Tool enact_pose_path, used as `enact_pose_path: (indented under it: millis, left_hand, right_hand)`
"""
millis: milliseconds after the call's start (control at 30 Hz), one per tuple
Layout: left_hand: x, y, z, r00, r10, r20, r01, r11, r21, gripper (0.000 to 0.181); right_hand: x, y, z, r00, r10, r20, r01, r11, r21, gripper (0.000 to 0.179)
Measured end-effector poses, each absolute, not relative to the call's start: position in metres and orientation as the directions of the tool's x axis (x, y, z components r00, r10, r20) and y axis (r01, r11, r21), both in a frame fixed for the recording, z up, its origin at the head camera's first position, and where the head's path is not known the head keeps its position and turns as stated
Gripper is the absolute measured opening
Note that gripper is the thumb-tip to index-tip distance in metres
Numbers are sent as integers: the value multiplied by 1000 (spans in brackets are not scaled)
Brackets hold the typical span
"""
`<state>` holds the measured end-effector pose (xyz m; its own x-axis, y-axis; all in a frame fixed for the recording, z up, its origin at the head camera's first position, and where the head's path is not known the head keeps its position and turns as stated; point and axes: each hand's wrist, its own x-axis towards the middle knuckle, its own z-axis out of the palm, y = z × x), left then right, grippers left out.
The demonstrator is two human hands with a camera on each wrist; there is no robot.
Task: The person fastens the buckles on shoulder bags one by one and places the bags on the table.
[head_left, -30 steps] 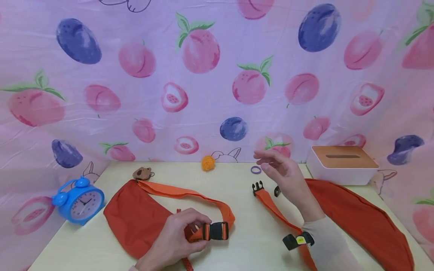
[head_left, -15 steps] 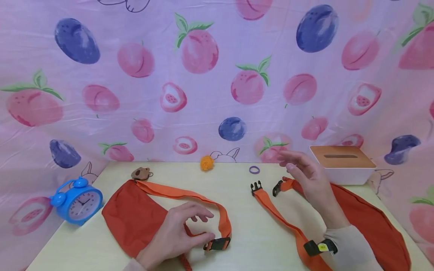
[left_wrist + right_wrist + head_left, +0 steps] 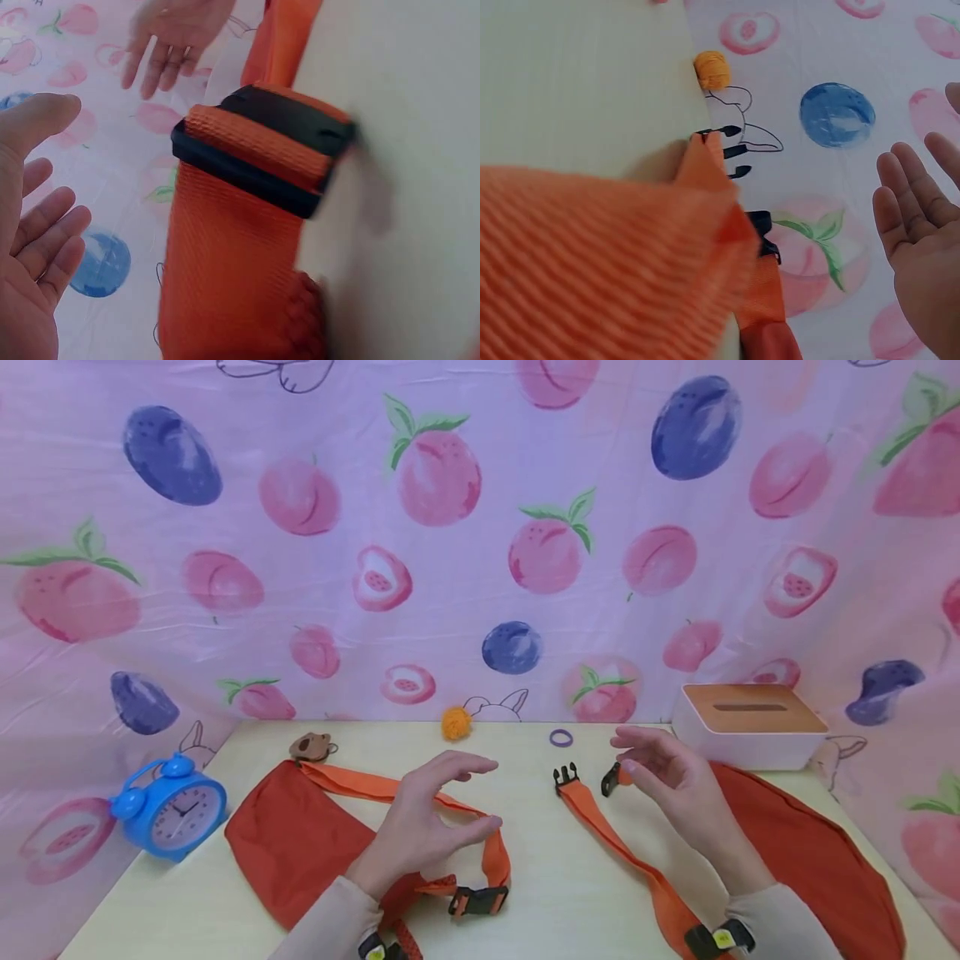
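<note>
Near: fastened black plastic buckle on orange webbing strap of red fabric bag. Left hand above, grip wide, empty. Right hand beside second red fabric bag, grip narrower, empty. Pronged black buckle left of it. White box behind.

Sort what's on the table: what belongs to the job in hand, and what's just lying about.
Likely in the job:
left red bag
its joined buckle
right red bag
its pronged buckle half
its other buckle half

Apparently just lying about:
blue alarm clock
brown trinket
orange pom-pom
purple ring
wooden-topped white box
</note>
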<state>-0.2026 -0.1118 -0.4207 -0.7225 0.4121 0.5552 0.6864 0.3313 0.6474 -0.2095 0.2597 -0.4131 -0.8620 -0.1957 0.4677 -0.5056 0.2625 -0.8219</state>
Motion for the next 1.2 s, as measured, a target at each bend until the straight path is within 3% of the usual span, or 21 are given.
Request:
enact_pose_path:
  millis: [233,567,1000,1200]
  left_hand:
    - [-235,-88,-417,-723,426,543,675,272,686,60]
    - [-278,-53,-414,-810,427,403,528,231,817,60]
    - [-306,-19,-414,-802,458,384,515,204,833,62]
    - [-310,-8,-415,-796,495,348,498,210,842,64]
  right_hand:
    - [-210,256,-424,-878,-213,429,-476,280,-834,43]
    - [-209,257,-422,-905,-191,379,-424,356,-833,47]
    - [-217,258,-447,-955,-288,69,-196,442,-875,66]
    - [-221,254,-456,-942,-335,16,-187,486,-854,71]
